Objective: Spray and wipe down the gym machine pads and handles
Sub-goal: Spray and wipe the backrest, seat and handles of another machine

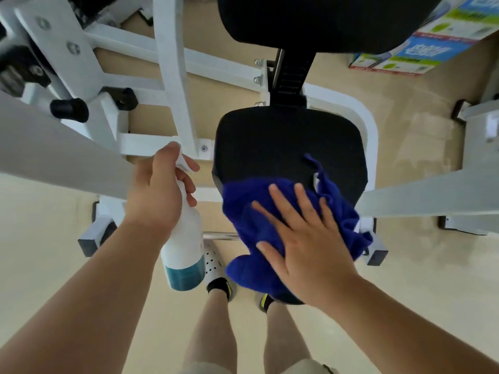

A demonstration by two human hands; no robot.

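Observation:
The black seat pad [286, 147] of a white gym machine lies straight below me. A blue cloth [251, 222] is spread over the pad's near edge. My right hand [305, 238] presses flat on the cloth with fingers spread. My left hand [159, 193] grips the neck of a white spray bottle [186, 252] with a teal band at its base, held to the left of the seat, nozzle toward the pad. The black back pad [318, 20] rises at the top of the view.
White frame bars [172, 68] cross at the left, and grey machine arms [48, 141] reach in from both sides. Printed cardboard boxes [421, 49] sit on the beige floor at the top right. My legs and shoes stand under the seat's near edge.

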